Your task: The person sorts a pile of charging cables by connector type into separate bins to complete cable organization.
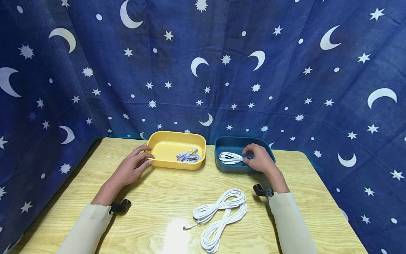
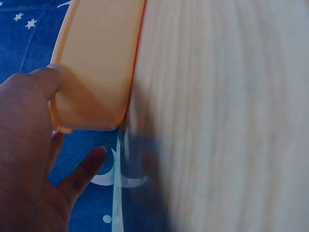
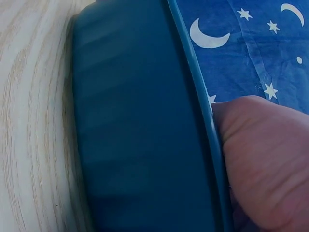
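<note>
A yellow tray (image 1: pixel 165 146) stands at the back of the wooden table (image 1: pixel 158 190), with a small lavender cable coil (image 1: pixel 188 156) inside it. My left hand (image 1: pixel 148 154) rests against its left end: the thumb lies on the tray's corner (image 2: pixel 96 63) and the fingers (image 2: pixel 82 169) are spread and fairly straight. To the right stands a dark blue tray (image 1: pixel 234 143) holding a coiled white cable (image 1: pixel 229 157). My right hand (image 1: pixel 246 157) reaches over the blue tray's rim (image 3: pixel 135 135) and pinches the end of that cable.
A larger white cable (image 1: pixel 222 215) lies looped in a figure eight on the table in front, between my forearms. Blue cloth with stars and moons (image 1: pixel 203 70) closes in the back and both sides. Both trays sit close to the table's far edge.
</note>
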The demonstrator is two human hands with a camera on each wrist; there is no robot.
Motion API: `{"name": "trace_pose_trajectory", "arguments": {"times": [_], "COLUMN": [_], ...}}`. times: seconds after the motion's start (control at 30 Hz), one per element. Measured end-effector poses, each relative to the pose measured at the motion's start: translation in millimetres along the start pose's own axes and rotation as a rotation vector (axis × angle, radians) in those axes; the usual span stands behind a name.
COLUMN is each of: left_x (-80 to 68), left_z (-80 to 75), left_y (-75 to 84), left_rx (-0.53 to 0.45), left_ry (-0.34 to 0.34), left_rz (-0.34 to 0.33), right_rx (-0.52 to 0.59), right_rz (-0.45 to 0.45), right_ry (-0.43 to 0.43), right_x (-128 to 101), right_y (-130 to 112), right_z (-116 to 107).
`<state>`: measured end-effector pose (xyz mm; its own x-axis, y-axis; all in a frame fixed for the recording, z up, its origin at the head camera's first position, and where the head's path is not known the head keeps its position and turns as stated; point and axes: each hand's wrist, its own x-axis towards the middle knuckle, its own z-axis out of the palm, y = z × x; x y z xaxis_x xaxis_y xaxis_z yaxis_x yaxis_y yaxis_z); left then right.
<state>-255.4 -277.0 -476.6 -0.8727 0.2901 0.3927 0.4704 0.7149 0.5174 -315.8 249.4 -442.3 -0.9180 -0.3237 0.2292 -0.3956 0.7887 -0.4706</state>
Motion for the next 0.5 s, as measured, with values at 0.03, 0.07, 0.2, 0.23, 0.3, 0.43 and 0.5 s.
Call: {"name": "trace_pose_trajectory", "arguments": {"times": [0.03,0.07,0.2,0.23,0.3,0.43,0.5], "left_x": [-0.1,-0.2,-0.3,-0.2,0.2,0.7,0.4], "left_z": [0.1,0.2,0.7,0.8,0.7,-0.2,-0.6], "left_y": [0.0,-0.1,-0.5,-0.8,-0.8,-1.0,-0.9], "left_rx": [-0.001,-0.002,0.000,0.001,0.002,0.004,0.004], "left_ry": [-0.001,-0.002,-0.005,-0.003,-0.001,-0.002,-0.004], "left_rz": [0.000,0.001,0.003,0.007,0.009,0.014,0.008], "right_rx": [-0.001,0.000,0.006,0.006,0.008,0.011,0.009], "right_rz": [0.000,0.001,0.000,-0.002,-0.005,-0.016,-0.023], "right_ry": [0.007,0.013,0.028,0.031,0.036,0.042,0.044], "right_x": [0.0,0.0,-1.1,-1.6,-2.8,-5.2,-6.4], "right_y": [-0.1,-0.1,-1.7,-2.3,-3.7,-6.6,-8.1], "right_z": [0.3,0.5,-0.5,-1.1,-2.7,-5.5,-6.6]}}
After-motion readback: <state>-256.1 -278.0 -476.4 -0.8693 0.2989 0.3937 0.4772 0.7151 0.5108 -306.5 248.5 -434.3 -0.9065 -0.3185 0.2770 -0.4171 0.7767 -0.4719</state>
